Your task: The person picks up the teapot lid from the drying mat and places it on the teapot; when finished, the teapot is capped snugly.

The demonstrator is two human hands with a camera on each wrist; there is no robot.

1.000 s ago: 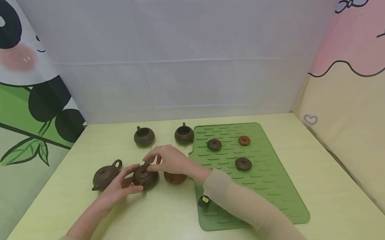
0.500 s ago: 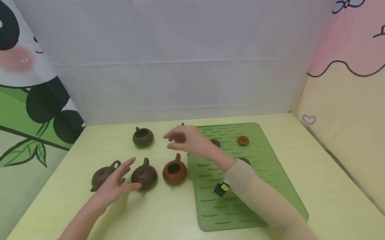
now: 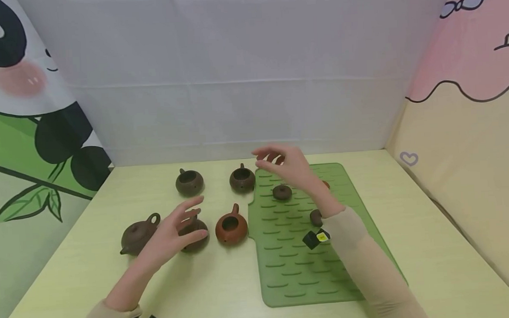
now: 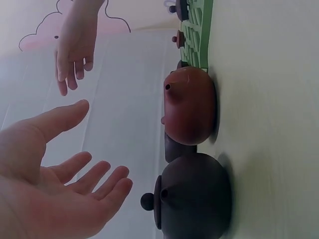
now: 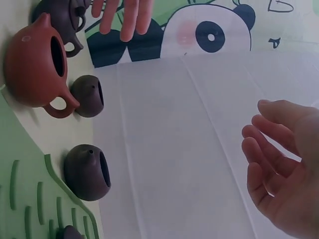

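Teapots and loose lids on a pale tabletop [image 3: 209,294]. In the near row, from left to right, stand a dark teapot with a looped handle [image 3: 135,237], a lidded dark teapot [image 4: 197,199] with its knobbed lid seated, and a reddish teapot [image 3: 236,235], uncovered, its handle pointing rearward. The left hand partly hides the lidded dark teapot in the head view. To the right lies a green mat [image 3: 285,271] bearing a nearer dark lid [image 3: 315,218], a farther dark lid [image 3: 282,192] and a reddish lid [image 3: 326,185]; the right forearm crosses the mat and covers parts of the nearer dark lid and the reddish one. Behind stand two uncovered dark teapots, one at left [image 3: 190,186] and one beside the mat's edge [image 3: 242,182].

The left hand [image 3: 174,233], thumb well apart from loosely spread fingers, hangs near the lidded dark teapot, grasping nothing. The right hand [image 3: 289,166], fingers loosely bent and thumb apart, is likewise unladen, raised above the mat's far end.

Tabletop extends in front of the near row and to the mat's right; a white backdrop [image 3: 251,83] bounds the rear edge.
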